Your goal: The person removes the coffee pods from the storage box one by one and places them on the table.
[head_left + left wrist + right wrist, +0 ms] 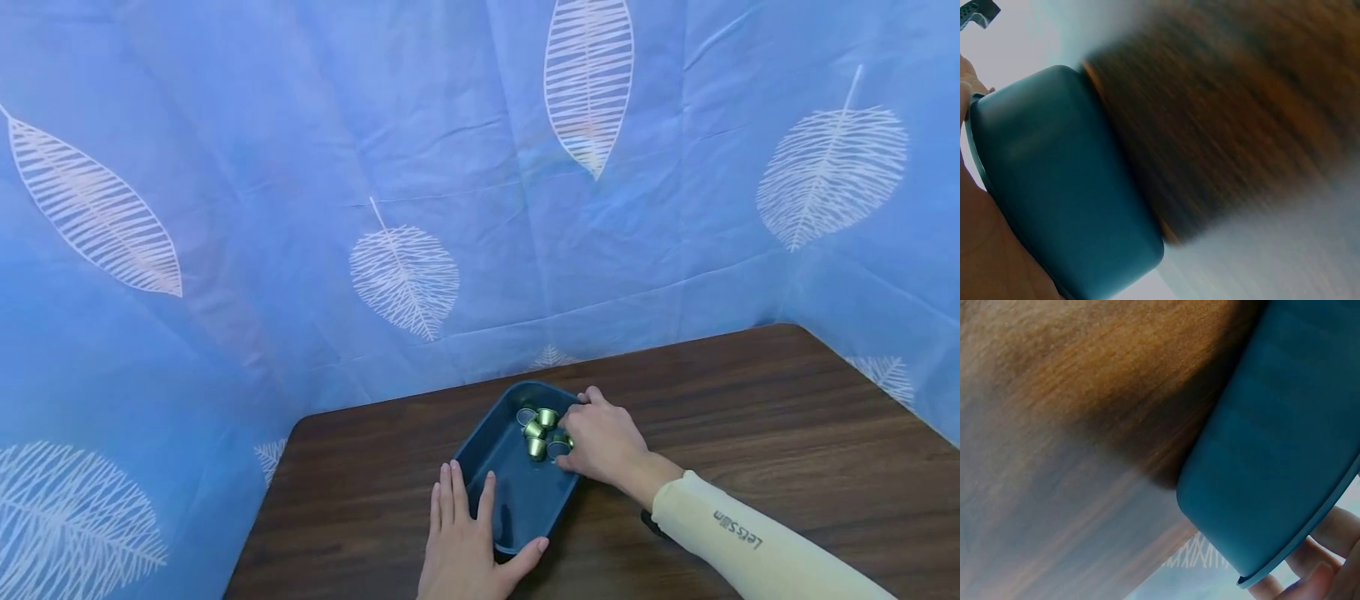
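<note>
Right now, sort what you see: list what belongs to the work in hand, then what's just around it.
In the work:
- tray
- green capsules, inside it
- left hand, at its near end
- right hand, by the capsules

Just around:
- table, under the tray
- cloth, behind
- sleeve, on the right arm

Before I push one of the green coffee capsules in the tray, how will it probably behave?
The green coffee capsules look stiff, judging by their crisp cup shape. Their shiny, smooth sides may feel slightly slippery. Round and tapered, one on its side would likely roll in a curve, though the raised walls of the blue tray should stop it.
</note>
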Demonstrator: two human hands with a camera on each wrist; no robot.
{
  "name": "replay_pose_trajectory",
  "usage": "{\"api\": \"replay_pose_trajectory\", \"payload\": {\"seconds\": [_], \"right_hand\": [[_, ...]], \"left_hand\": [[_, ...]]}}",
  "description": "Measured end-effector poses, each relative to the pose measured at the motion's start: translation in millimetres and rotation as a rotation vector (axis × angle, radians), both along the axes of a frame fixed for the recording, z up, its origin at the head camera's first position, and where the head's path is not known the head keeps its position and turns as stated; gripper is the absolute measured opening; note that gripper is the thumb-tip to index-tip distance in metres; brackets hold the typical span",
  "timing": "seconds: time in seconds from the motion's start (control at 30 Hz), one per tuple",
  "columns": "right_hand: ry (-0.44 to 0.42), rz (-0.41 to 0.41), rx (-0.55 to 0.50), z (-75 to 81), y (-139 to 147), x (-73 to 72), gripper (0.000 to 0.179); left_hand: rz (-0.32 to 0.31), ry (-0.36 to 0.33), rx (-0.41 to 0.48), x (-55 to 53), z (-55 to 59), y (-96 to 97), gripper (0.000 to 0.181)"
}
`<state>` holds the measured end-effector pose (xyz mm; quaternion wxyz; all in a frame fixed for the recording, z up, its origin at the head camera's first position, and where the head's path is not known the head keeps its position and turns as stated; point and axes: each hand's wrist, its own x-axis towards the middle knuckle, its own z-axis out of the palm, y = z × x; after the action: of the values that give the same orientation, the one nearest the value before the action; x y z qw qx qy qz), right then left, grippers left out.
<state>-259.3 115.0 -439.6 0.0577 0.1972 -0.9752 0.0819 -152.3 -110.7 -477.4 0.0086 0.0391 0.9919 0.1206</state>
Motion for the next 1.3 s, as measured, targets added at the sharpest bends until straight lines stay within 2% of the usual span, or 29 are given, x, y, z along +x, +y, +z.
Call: {"api": "replay_pose_trajectory", "payload": {"seconds": [0.13, 0.23, 0.5, 0.73, 1.03, 1.3], "right_hand": [[-0.018, 0.007, -0.002, -0.4, -2, 1.8, 0.049], [-0.015, -0.004, -0.007, 0.6, -2, 2.5, 0.049], [-0.050, -0.031, -0.025, 1.3, 0, 3.1, 0.046], [-0.022, -0.006, 0.004, 5.1, -4, 0.8, 0.024], [-0.024, -0.012, 0.017, 2.6, -7, 1.8, 0.023], [0.002, -0.019, 0.042, 0.0, -11, -0.7, 0.015]], "left_hand": [[0.017, 0.023, 0.006, 6.8, -1.1, -0.3, 0.116], [-0.002, 0.052, 0.026, 8.0, 2.0, -1.5, 0.114], [-0.049, 0.019, 0.044, 1.5, 6.4, -5.8, 0.115], [-0.022, 0.017, 0.042, 1.2, 2.2, -4.5, 0.115], [-0.015, 0.015, 0.031, 1.7, -2.0, -3.8, 0.115], [-0.024, 0.027, 0.021, -0.3, -3.6, -4.1, 0.115]]}}
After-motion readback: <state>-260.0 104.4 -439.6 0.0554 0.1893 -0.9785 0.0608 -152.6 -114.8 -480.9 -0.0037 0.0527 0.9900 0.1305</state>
